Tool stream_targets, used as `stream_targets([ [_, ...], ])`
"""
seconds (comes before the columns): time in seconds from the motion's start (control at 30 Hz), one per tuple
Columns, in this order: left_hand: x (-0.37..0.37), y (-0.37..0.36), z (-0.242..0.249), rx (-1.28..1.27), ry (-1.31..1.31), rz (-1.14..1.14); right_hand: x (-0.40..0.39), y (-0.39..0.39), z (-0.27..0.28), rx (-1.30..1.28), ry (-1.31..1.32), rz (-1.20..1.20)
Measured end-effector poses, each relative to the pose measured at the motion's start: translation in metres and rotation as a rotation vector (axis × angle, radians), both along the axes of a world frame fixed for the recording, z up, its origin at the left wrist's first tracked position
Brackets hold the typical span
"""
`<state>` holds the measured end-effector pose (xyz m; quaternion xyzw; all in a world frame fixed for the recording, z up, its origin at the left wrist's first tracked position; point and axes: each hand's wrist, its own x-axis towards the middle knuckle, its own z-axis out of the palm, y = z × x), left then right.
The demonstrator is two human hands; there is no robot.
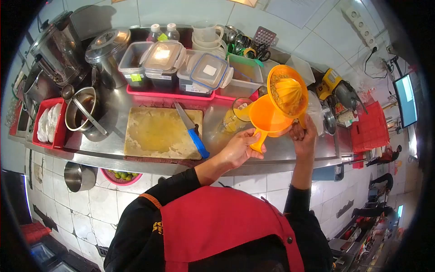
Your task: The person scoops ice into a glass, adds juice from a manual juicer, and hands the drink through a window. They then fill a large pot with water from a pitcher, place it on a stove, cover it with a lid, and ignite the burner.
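Note:
My left hand [240, 148] is closed on the handle of an orange juicer cup [269, 119], which is tilted left with its lip at the rim of a clear glass [232, 121]. Yellow liquid shows at the glass's mouth and inside it. In my right hand [302, 137] is the matching juicer top [290, 90], a ridged cone in a strainer dish with wet pulp around it. It is raised just above and to the right of the cup. A wet cutting board [158, 131] lies left of the glass, and a blue-handled knife [191, 129] rests on its right edge.
Lidded plastic containers [164, 56] stand in a pink tray behind the board. To the left are a pot with ladles [81, 109] and a red basket [49, 122] of white bundles. A red crate [369, 127] is at the right. Limes [122, 175] sit in a pink bowl below the counter.

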<state>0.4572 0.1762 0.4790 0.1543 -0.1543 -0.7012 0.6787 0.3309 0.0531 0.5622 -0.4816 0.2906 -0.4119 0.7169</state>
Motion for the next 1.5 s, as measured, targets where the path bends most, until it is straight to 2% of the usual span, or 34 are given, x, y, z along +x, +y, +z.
stream_targets([
  [0.13,0.002,0.0,-0.004,-0.033,0.028,-0.019,0.007,0.004,0.006,-0.013,0.036,-0.055],
  [0.3,0.001,0.001,-0.005,-0.032,0.067,-0.015,0.007,-0.003,0.005,-0.081,0.035,0.022],
  [0.6,0.002,-0.001,-0.012,-0.118,0.175,-0.034,0.019,0.006,0.017,-0.069,0.026,0.03],
  [1.03,0.003,-0.002,-0.013,-0.111,0.3,0.004,0.033,0.013,0.028,-0.057,0.017,0.015],
  [1.5,0.001,-0.008,-0.018,-0.187,0.477,-0.003,0.042,0.011,0.031,-0.112,-0.007,0.132],
])
